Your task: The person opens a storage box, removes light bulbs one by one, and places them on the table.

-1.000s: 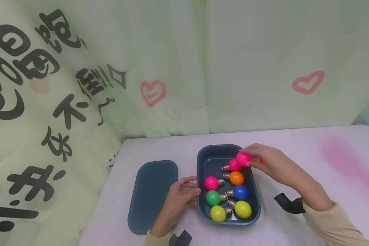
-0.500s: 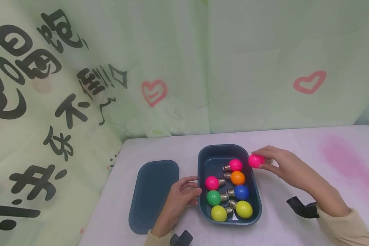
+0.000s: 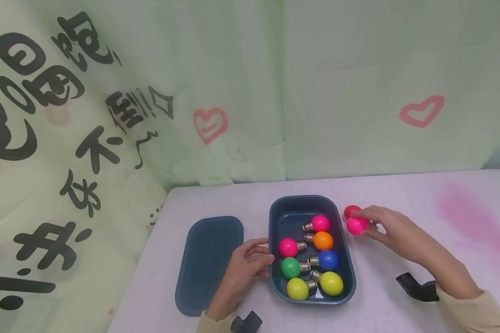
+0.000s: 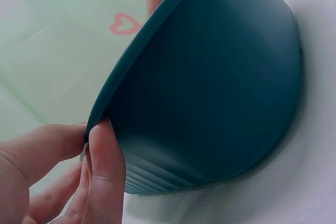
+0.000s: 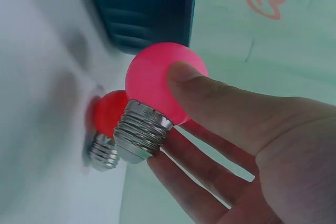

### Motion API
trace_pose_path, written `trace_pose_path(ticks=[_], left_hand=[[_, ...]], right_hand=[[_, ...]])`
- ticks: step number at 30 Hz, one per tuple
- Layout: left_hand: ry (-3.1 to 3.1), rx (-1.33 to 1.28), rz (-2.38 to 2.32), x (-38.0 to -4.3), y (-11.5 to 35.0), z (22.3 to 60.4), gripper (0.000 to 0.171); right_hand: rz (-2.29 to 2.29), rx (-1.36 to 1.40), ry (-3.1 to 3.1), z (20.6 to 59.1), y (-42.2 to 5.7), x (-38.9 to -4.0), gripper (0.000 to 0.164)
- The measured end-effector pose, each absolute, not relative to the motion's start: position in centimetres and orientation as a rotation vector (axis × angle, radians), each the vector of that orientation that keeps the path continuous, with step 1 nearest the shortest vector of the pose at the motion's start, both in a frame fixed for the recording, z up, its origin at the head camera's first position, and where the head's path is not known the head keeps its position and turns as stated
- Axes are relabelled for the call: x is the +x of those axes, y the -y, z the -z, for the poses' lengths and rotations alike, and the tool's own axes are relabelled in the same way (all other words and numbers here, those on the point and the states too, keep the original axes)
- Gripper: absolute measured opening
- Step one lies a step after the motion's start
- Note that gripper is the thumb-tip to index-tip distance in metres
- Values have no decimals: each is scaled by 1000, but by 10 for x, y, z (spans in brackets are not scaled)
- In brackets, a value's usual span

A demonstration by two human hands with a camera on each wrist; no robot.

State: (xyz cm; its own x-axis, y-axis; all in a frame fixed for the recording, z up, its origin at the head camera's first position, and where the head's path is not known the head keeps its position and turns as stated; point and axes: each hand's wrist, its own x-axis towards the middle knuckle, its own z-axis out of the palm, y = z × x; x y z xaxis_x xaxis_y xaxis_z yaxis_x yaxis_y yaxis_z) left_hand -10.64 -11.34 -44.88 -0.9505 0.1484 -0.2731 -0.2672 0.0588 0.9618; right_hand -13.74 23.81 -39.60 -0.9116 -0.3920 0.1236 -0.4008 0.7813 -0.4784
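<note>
Held pink bulb farther right, part-hidden

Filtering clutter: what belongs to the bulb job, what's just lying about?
In the job:
right hand, gripping pink bulb
left hand, touching box
seven bulbs in box
red bulb on table

Probably lying about:
flat blue panel beside box

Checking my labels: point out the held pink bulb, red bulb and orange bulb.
Held pink bulb [image 5: 149, 83]: right wrist view, on its globe.
Red bulb [image 5: 108, 114]: right wrist view, on its globe.
Orange bulb [image 3: 323, 241]: head view, on its globe.
</note>
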Motion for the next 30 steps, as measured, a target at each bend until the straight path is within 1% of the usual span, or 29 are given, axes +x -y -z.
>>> trace_pose_path(ticks=[20,30], left_hand=[[-2065,-114,-1952,-106,113,451,49],[-2066,-128,-1950,-106,113,450,49]], right_hand=[[-777,645,2965,416,-245,-142,45],[-794,592,3005,423,-245,-142,41]])
